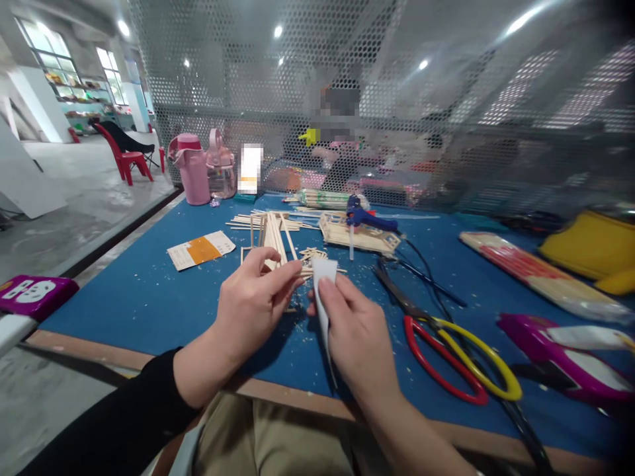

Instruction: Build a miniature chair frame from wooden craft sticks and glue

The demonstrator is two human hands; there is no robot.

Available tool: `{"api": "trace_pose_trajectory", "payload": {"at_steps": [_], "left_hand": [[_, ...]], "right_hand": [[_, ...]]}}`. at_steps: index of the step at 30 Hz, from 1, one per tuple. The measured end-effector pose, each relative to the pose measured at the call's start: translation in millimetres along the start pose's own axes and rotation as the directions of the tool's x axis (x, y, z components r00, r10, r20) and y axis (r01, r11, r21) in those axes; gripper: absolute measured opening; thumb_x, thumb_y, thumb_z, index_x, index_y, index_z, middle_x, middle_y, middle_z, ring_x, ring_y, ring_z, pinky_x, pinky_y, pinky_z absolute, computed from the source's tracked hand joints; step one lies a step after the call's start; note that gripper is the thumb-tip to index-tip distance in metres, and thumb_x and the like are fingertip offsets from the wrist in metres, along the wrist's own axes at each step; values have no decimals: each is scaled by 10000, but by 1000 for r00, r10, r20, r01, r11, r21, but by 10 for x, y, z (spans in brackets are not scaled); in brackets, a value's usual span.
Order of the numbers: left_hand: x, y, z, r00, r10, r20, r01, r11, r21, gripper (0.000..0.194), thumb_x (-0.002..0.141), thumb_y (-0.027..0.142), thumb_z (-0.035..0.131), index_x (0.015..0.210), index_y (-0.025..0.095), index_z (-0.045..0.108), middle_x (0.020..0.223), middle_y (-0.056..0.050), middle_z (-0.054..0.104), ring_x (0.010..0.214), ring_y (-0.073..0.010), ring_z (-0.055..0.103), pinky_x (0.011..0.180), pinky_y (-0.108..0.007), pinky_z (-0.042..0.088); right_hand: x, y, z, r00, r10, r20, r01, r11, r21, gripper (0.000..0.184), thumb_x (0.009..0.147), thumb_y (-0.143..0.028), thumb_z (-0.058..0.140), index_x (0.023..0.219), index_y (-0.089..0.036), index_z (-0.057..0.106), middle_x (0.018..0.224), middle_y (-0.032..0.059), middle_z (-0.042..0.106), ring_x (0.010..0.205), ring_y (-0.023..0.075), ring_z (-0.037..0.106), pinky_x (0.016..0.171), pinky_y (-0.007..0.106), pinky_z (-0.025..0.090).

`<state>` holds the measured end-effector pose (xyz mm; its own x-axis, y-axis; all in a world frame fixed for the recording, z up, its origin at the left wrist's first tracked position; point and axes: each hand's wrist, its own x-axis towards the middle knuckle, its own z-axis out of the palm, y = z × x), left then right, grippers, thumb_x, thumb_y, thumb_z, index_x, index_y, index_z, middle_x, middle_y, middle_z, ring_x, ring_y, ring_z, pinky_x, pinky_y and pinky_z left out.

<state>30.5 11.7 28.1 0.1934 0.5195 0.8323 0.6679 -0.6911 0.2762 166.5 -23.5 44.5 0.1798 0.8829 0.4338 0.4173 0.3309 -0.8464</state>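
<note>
My right hand (360, 327) grips a folded white strip (325, 270) that looks like paper or sandpaper, its thumb pressed on the face of the strip. Just left of it, my left hand (248, 301) is closed in a pinch, thumb against fingers; what it holds, if anything, is too small to make out. Behind the left hand stands a frame of thin wooden sticks (274, 237), partly hidden by the fingers. A small pile of short stick pieces (313, 253) lies beyond my fingertips.
Scissors (411, 309) with red and yellow handles lie right of my hand. A blue glue gun (372, 219) rests on a wooden stick piece (337, 237). Left is a card (202, 250); behind it, a pink jug (194, 175). Perforated metal mesh (223, 79) rises behind the table.
</note>
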Motion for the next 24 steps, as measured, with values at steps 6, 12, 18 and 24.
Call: {"api": "trace_pose_trajectory", "payload": {"at_steps": [6, 12, 18, 24], "left_hand": [[10, 2, -4, 1000, -12, -5, 12, 1000, 4, 185, 884, 290, 529, 985, 227, 670, 989, -42, 576, 695, -76, 585, 654, -194, 482], [3, -16, 10, 1000, 16, -14, -16, 1000, 6, 182, 883, 285, 532, 994, 227, 663, 983, -39, 584, 693, -77, 589, 641, -192, 479], [4, -16, 20, 999, 33, -41, -33, 999, 17, 177, 880, 283, 537, 981, 220, 667, 980, -45, 594, 670, -77, 582, 635, -199, 484], [9, -14, 16, 999, 28, -42, -27, 999, 19, 188, 885, 286, 527, 979, 209, 671, 973, -52, 599, 664, -79, 577, 629, -202, 490]], "right_hand": [[34, -46, -4, 1000, 14, 19, -14, 1000, 2, 298, 857, -376, 478, 649, -201, 600, 672, 18, 590, 590, 144, 529, 537, 260, 427], [35, -71, 20, 996, 89, 15, -89, 996, -6, 313, 855, -409, 465, 664, -193, 587, 573, -11, 533, 533, 128, 501, 478, 239, 378], [56, -117, 0, 994, 108, 14, -107, 992, -74, 332, 847, -406, 465, 617, -190, 568, 573, -7, 545, 566, 138, 516, 530, 244, 395], [105, -116, -47, 999, -7, 33, 11, 992, -127, 275, 830, -390, 487, 767, -200, 675, 760, 34, 632, 786, 188, 576, 718, 285, 443]]}}
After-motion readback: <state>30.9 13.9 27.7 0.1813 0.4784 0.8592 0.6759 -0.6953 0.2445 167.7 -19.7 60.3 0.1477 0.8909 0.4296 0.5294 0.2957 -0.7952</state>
